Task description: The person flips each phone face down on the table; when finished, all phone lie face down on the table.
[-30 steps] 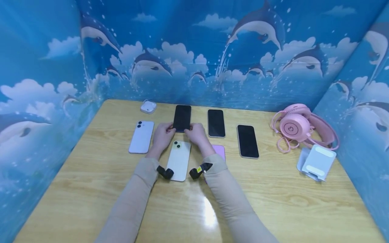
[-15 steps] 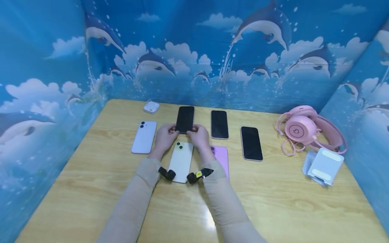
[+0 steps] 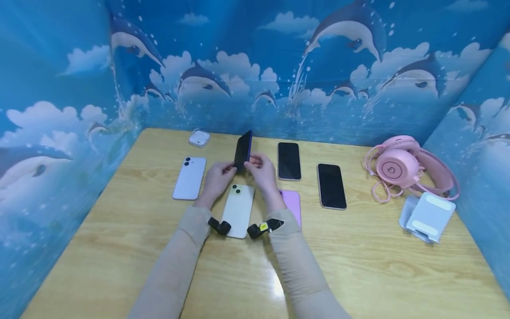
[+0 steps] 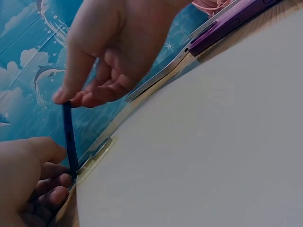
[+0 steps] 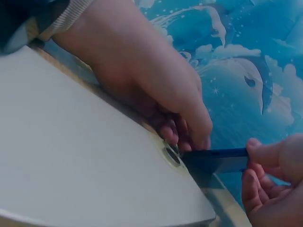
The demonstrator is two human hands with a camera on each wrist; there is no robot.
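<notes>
A smartphone with a black screen and a blue edge (image 3: 242, 153) stands tilted up on one long side behind the pale yellow phone (image 3: 238, 212). My left hand (image 3: 217, 179) pinches its lower near corner between thumb and fingers. At the raised near corner, my right hand (image 3: 261, 175) grips it with the thumb in front and fingertips behind. From the left wrist, only the phone's narrow blue end (image 4: 70, 137) shows, spanning between both hands. The right wrist view has the pale yellow phone's back (image 5: 85, 137) filling the foreground, its camera lenses close to my left fingers.
A white phone (image 3: 189, 178) lies face down at left, with coiled white earphones in a case (image 3: 199, 138) behind it. A purple phone (image 3: 292, 204) is partly under my right forearm. Two black-screened phones (image 3: 289, 161), pink headphones (image 3: 398, 168) and a light-blue stand (image 3: 428, 217) sit rightward.
The blue-edged phone went from facing up to being tipped onto its left long side. My right hand rose with its right edge; my left hand stayed at the lower corner.
</notes>
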